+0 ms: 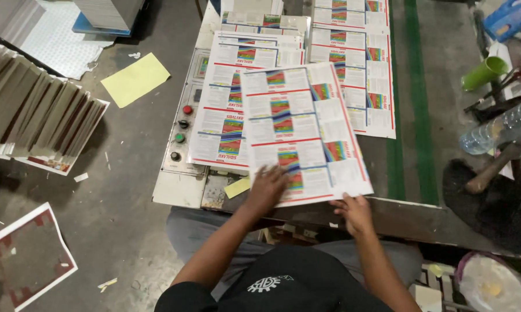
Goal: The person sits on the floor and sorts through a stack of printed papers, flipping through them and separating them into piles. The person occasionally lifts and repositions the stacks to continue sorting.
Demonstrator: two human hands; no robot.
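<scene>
In the lower centre of the frame, the left hand (267, 188) lies flat with the fingers spread wide on the near part of a printed sheet (304, 130), pressing on it and gripping nothing. The right hand (353, 211) is at the lower right corner of the same sheet; its fingers are loosely open and touch the near edge of the paper, but it is not possible to tell if they pinch it. This sheet is white with red lines and coloured rainbow blocks, and it lies a little tilted in the centre of the frame, on top of a stack of similar sheets (226, 115) at its left. A second stack of printed sheets (364, 69) lies at the upper right, partly under the top sheet. All of them rest on a worn metal table (411, 214) with a green stripe (416, 104) at the right. At the left edge of the table there is a control panel (179, 133) with round buttons, one red and one green. A small yellow slip (236, 188) is just beside the left hand. On the floor at the upper left lie a yellow paper (136, 78) and fanned piles of folded sheets (35, 115). At the far right are a green cup (485, 72) and a clear plastic bottle (497, 130).
</scene>
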